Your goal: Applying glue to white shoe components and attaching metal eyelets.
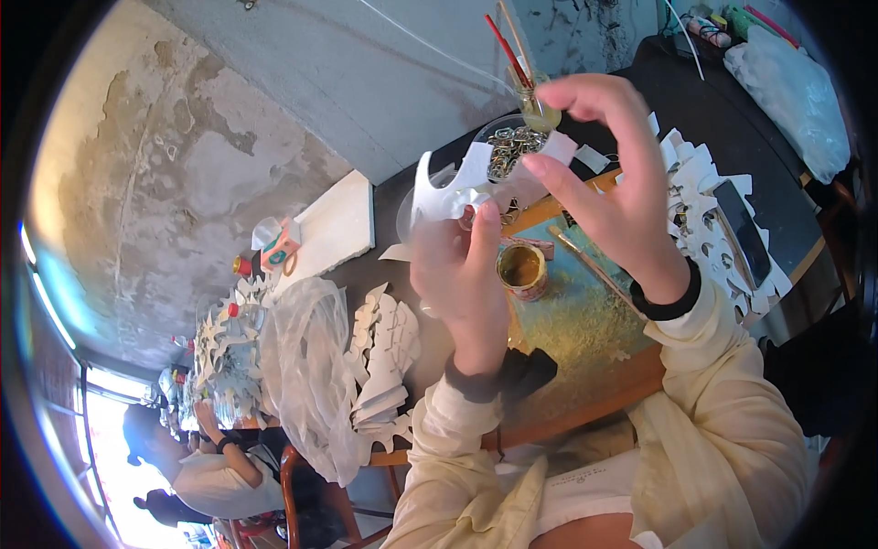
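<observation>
My left hand (462, 288) is raised over the table with thumb and fingers closed on a white curved cut-out piece (441, 194). Something small and shiny shows by the thumb, too blurred to name. My right hand (622, 156) is lifted to the right of it, fingers curved and thumb spread apart, with nothing visible between them. Behind it stands a round clear tub (514, 151) of metal rings or buckles. Below the hands, a small can (523, 273) holds brownish liquid, and a brush (594, 267) lies beside it on a stained board (576, 316).
White cut pieces lie at left (384, 343) and right, with a dark phone (743, 229) on the right ones. A glass jar (540, 112) holds sticks. A clear plastic bag (306, 366) hangs over the left edge. Another person (224, 480) sits far left.
</observation>
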